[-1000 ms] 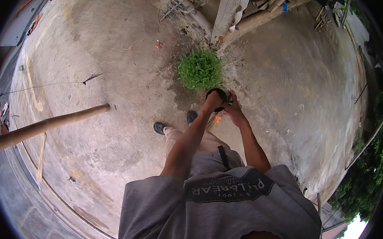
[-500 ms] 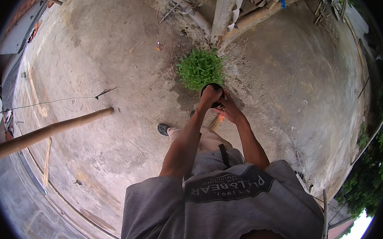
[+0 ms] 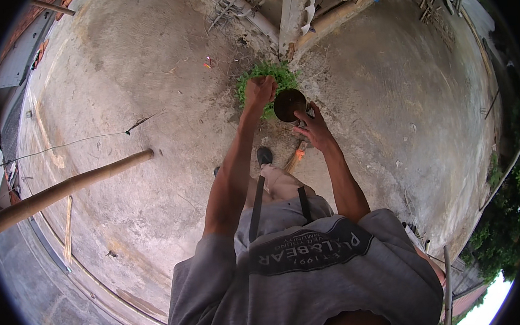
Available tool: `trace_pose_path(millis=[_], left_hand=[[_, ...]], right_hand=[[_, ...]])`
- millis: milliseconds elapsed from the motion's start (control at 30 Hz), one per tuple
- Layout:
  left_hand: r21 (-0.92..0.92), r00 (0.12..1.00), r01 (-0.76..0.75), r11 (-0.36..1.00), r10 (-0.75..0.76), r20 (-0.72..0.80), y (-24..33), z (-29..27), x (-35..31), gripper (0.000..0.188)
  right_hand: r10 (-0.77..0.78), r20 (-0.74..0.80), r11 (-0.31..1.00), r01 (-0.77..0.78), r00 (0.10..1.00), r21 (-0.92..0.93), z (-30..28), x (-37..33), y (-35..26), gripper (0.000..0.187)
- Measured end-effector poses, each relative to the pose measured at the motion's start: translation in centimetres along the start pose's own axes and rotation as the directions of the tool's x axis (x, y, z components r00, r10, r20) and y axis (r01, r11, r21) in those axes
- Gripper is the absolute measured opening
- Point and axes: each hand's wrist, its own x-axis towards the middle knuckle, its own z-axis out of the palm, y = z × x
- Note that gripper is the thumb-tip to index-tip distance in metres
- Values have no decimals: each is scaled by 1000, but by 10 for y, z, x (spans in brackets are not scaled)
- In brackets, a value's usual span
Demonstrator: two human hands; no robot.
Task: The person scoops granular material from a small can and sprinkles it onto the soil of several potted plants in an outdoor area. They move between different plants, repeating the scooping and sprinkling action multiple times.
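Observation:
My right hand (image 3: 313, 127) grips the near rim of a dark, round bowl (image 3: 286, 100), thumb at its edge; the inside looks brown. Over a clump of leafy green plants (image 3: 284, 73) hangs my left hand (image 3: 260, 90), its fingers closed in a fist just left of the bowl. Whatever the fist holds, if anything, is hidden. The plants grow from the concrete ground at the foot of a pale post, partly covered by my left hand and the bowl.
A stick broom (image 3: 296, 157) with an orange binding lies near my shoe (image 3: 264, 155). From the left reaches a bamboo pole (image 3: 71, 190) below a thin wire. A pale post (image 3: 292, 19) and bamboo lengths (image 3: 337, 18) stand beyond the plants. Small coloured litter (image 3: 208, 63) lies left of them.
My left hand has left the bowl and moved forward and left over the plants, closed. My right hand keeps the bowl, whose inside now shows. One foot has stepped forward.

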Motion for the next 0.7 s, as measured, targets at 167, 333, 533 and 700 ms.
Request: trace_pose_path(millis=[167, 333, 533, 700], left_hand=[[342, 981, -164, 925, 190, -44, -66, -27, 31, 37], [351, 991, 109, 930, -127, 28, -44, -3, 13, 64], [-130, 914, 386, 913, -359, 191, -64, 8, -15, 87], [-453, 872, 456, 766, -282, 401, -61, -7, -47, 100]], right_hand=[[-13, -146, 995, -2, 989, -104, 7, -4, -19, 112], [-115, -278, 963, 39, 954, -266, -5, 8, -27, 113], [-34, 45, 999, 33, 998, 18, -5, 0, -44, 82], [121, 329, 989, -143, 937, 43, -6, 7, -39, 64]])
